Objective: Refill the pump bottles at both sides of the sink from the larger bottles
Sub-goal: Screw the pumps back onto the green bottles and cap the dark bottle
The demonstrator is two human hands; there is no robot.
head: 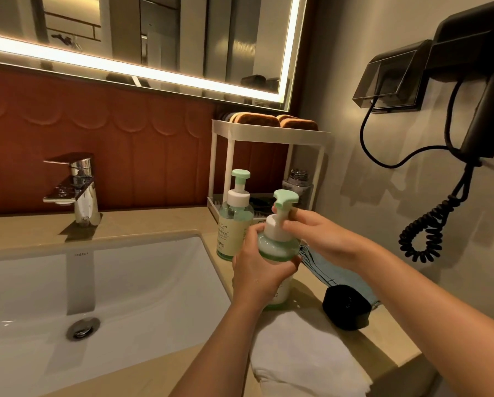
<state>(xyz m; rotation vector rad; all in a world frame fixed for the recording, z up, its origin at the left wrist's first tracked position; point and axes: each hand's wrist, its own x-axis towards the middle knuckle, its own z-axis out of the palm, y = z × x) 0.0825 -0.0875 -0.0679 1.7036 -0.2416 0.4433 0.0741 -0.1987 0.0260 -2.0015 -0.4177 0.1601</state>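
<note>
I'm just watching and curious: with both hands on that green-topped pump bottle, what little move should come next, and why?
Probably twisting the pump top off. The left hand wraps the front pump bottle around its body, and the right hand pinches the white collar under the green pump head. The pump looks seated on the neck, so nothing can be poured in until it comes off.

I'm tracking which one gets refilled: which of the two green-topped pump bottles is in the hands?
The nearer pump bottle, gripped by both hands; the other bottle stands untouched behind it.
</note>
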